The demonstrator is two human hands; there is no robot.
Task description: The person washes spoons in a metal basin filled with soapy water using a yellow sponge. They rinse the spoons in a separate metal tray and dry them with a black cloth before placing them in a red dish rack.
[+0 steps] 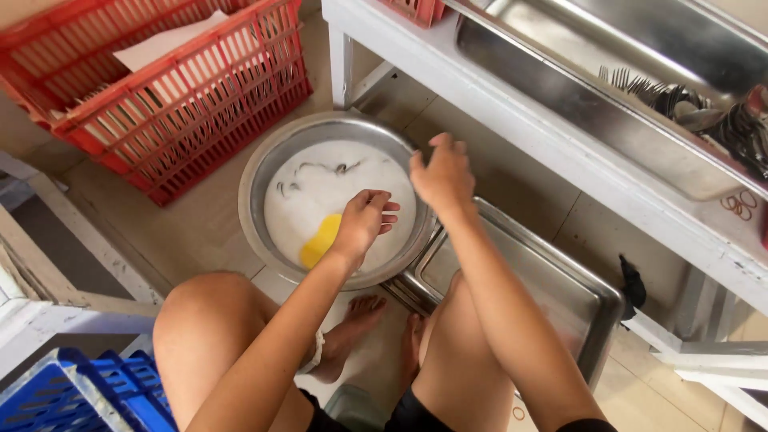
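**Two hands over a soapy wash basin**

A person squats on the tiled floor above a round steel basin (264,172) full of white, foamy water. A yellow sponge (320,240) floats near the basin's front edge, partly under the left hand (364,220). That hand hangs just above the suds with its fingers loosely curled and a little apart; I cannot tell whether they pinch anything. The right hand (442,174) hovers over the far right rim, fingers bent inward and bunched together, and whether it grips something small is also hidden from where I stand.

A few thin dark shapes, probably cutlery (320,170), poke through the foam towards the back of the basin. Just beside the basin on the right, touching its rim, lies a rectangular steel tray (552,272). Above on the white bench (560,152) sits a long steel pan (640,132) holding forks and spoons (688,104). A red plastic crate (184,96) stands to the left, a blue crate (72,396) at the near corner.

As I judge it, washing here goes best with the sponge taken firmly in one hand and each piece lifted clear of the foam with the other, since the suds hide what lies below and fork tines could jab a groping finger.
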